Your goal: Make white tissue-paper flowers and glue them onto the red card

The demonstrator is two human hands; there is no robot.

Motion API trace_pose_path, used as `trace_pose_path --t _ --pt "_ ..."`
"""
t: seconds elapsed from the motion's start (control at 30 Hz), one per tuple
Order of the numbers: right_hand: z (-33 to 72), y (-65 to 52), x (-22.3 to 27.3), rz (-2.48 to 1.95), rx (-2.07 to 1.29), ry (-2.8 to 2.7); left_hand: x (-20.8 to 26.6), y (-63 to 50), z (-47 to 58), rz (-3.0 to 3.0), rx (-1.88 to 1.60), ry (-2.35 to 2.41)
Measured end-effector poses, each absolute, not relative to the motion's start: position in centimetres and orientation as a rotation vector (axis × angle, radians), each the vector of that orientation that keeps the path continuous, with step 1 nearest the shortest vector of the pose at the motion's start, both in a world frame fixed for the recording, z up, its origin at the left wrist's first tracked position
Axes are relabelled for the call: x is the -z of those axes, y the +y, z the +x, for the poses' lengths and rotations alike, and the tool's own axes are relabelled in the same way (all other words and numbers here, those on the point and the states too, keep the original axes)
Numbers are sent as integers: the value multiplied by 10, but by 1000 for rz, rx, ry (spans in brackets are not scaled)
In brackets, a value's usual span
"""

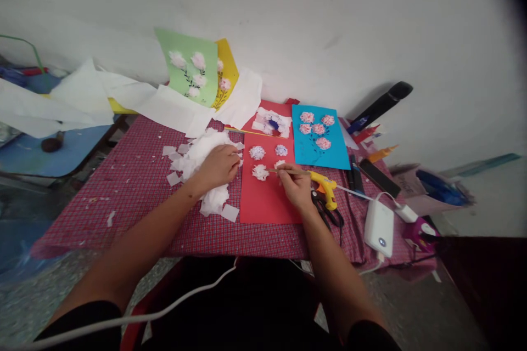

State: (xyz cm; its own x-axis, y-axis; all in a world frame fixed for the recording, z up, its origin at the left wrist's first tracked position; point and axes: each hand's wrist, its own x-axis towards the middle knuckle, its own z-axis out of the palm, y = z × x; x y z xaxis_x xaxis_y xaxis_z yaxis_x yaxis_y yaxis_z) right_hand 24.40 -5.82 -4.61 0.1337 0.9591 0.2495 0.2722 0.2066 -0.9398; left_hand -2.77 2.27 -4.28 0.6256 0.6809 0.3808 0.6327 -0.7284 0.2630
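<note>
My right hand (295, 185) pinches a thin light-brown stick (273, 170); its tip reaches a white ruffled paper flower (259, 173) on the red sheet (267, 203). Two flowers tinged with purple, a left one (257, 152) and a right one (281, 150), sit above it. Another white flower (279, 164) is partly covered by my right hand. My left hand (220, 166) is closed over the pile of white tissue paper (206, 148), left of the red sheet. Whatever its curled fingers hold, if anything, cannot be made out. Loose tissue squares (229, 212) lie around the pile.
Right of the red sheet are a yellow glue gun (328, 191), black scissors (334, 218) and a white power bank (379, 227). A blue card with pink flowers (340, 145) lies behind. Green (164, 46) and yellow (229, 55) cards lean on the wall. A white cable (193, 292) crosses in front.
</note>
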Motion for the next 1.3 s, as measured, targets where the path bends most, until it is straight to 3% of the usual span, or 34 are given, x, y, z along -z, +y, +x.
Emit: trace_pose_path --t 0.5,1.13,1.3 --pt "243 -61 31 -1314 -679 -1560 35 -8 -5 2832 -656 599" --pt "244 -62 28 -1337 -723 -1508 42 -5 -7 2813 -669 634" --pt "250 -60 32 -1402 -581 -1496 39 -6 -6 2810 -672 601"
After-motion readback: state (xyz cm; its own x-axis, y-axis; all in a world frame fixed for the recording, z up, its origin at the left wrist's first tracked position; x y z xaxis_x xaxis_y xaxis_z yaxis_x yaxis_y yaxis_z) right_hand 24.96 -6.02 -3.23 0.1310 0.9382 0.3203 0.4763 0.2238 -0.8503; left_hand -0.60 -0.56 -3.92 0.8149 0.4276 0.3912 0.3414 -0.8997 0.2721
